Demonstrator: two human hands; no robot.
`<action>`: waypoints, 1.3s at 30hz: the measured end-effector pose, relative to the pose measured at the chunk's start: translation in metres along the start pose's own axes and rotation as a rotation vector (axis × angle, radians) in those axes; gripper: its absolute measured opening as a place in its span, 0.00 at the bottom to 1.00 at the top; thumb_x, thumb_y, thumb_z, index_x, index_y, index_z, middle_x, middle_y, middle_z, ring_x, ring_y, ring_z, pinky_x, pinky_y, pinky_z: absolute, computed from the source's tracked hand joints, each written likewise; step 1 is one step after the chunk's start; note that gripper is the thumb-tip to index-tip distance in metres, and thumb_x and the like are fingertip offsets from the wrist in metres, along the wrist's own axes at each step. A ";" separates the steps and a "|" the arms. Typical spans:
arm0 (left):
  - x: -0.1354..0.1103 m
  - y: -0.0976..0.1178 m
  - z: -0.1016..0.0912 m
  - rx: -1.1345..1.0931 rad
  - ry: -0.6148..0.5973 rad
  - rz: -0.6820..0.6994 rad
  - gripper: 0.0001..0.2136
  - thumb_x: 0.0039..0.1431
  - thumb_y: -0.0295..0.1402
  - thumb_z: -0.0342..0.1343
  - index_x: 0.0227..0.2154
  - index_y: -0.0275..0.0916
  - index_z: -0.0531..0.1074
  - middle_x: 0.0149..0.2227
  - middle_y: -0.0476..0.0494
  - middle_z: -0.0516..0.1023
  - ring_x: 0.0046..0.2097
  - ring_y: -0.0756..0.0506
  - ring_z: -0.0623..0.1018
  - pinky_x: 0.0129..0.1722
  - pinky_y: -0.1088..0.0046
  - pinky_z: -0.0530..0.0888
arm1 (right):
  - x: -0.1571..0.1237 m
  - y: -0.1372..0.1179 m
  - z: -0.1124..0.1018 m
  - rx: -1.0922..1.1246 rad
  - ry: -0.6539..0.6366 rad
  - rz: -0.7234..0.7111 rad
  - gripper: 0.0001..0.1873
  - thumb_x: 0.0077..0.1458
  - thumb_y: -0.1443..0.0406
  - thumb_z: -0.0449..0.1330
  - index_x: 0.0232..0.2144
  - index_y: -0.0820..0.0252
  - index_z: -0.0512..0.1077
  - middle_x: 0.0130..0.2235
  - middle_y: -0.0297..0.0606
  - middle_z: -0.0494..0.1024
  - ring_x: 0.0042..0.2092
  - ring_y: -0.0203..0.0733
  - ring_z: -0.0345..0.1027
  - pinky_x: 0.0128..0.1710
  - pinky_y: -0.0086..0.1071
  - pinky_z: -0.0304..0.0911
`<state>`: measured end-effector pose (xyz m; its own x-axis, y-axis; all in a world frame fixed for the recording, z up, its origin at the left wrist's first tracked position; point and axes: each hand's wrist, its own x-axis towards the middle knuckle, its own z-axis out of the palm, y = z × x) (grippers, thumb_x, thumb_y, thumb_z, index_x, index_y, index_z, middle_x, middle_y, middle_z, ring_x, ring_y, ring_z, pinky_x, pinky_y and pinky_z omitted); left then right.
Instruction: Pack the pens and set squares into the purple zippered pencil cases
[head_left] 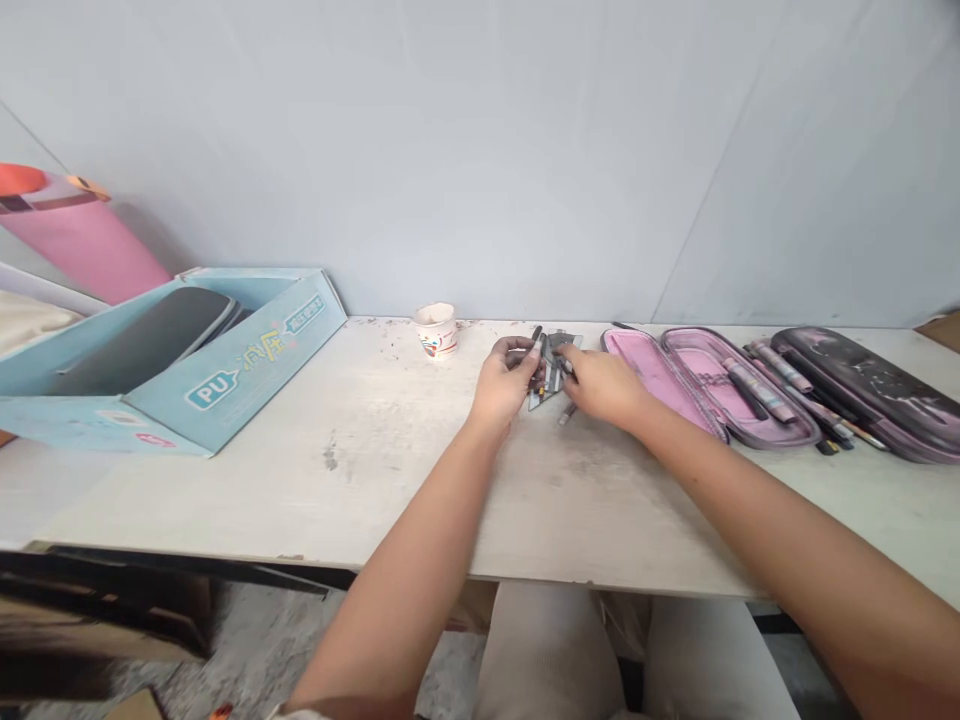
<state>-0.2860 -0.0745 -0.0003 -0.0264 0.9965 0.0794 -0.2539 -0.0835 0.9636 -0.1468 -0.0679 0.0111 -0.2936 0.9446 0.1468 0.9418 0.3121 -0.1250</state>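
Note:
My left hand [504, 380] is curled around several dark pens [541, 362] near the back of the white table [360, 460]. My right hand [600, 385] meets it from the right, its fingers pinched on the same bunch of pens. A clear triangular ruler [555, 385] lies flat under the pens, and one more pen pokes out below my right hand. Just right of my hands an open pink pencil case [697, 385] holds a few pens.
A small white paper cup [436, 329] stands left of my hands near the wall. A light blue cardboard box [225, 375] with a grey case in it lies at the left. A dark pencil case [877, 390] and loose pens [817, 415] lie at the right. A pink roll [82, 240] leans far left.

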 end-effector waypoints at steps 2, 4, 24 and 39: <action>-0.002 -0.003 0.004 0.041 -0.058 -0.023 0.07 0.53 0.28 0.54 0.36 0.37 0.69 0.25 0.49 0.72 0.26 0.53 0.71 0.30 0.75 0.71 | -0.012 0.014 -0.007 0.142 0.092 -0.037 0.23 0.52 0.67 0.48 0.52 0.56 0.63 0.43 0.43 0.75 0.42 0.47 0.69 0.39 0.36 0.59; -0.005 -0.007 0.009 0.102 -0.121 -0.039 0.08 0.55 0.27 0.52 0.38 0.37 0.71 0.26 0.48 0.72 0.27 0.53 0.71 0.32 0.75 0.71 | -0.025 0.028 -0.012 0.341 0.184 -0.046 0.20 0.52 0.66 0.49 0.49 0.54 0.66 0.41 0.39 0.75 0.40 0.43 0.68 0.39 0.33 0.59; -0.002 -0.019 0.071 0.456 -0.346 0.131 0.10 0.55 0.30 0.50 0.40 0.39 0.71 0.27 0.49 0.71 0.30 0.52 0.71 0.33 0.76 0.68 | -0.042 0.071 -0.002 1.184 0.571 0.066 0.14 0.52 0.60 0.54 0.42 0.56 0.63 0.37 0.37 0.72 0.35 0.35 0.66 0.32 0.29 0.62; -0.002 -0.027 0.065 0.535 -0.345 0.265 0.09 0.57 0.31 0.47 0.40 0.39 0.66 0.30 0.48 0.71 0.32 0.51 0.71 0.36 0.73 0.69 | -0.051 0.061 0.003 0.690 0.645 -0.095 0.20 0.56 0.59 0.51 0.50 0.56 0.63 0.45 0.41 0.70 0.43 0.41 0.65 0.42 0.36 0.62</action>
<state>-0.2160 -0.0741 -0.0103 0.3104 0.8948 0.3208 0.2329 -0.3988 0.8870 -0.0744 -0.0966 -0.0066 -0.0221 0.7383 0.6741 0.5534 0.5706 -0.6068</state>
